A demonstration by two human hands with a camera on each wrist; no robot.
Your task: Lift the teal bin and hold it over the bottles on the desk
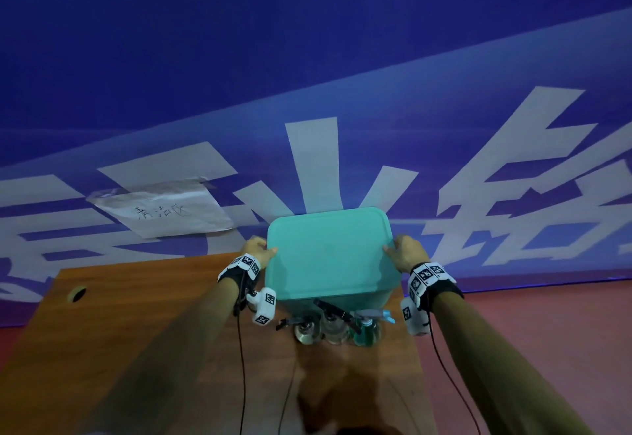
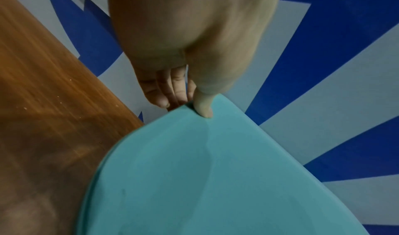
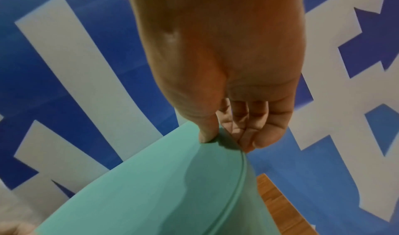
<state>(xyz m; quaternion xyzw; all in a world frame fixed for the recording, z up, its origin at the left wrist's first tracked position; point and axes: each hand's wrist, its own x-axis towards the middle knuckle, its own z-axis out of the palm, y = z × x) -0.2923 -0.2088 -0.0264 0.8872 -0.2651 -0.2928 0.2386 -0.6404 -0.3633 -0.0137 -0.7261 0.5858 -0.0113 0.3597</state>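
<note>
Two bare forearms filled the lower part of the head view, each wrist wearing a strap with black-and-white markers and a trailing black cable. Between them, at centre frame, a teal bin (image 1: 330,253) with a flat lid stood at the far edge of a wooden table (image 1: 136,315). The left hand (image 1: 256,248) pinched the lid's left rim, thumb (image 2: 202,107) on top and fingers (image 2: 159,93) curled underneath. The right hand (image 1: 405,251) gripped the right rim the same way, thumb (image 3: 207,132) on the lid and fingers (image 3: 259,129) below the edge. Just below the bin in the frame, three spray bottles (image 1: 337,327) stood together on the table. At the middle left, a sheet of paper (image 1: 164,210) with handwriting hung on a blue banner (image 1: 307,58) with large white characters.
</note>
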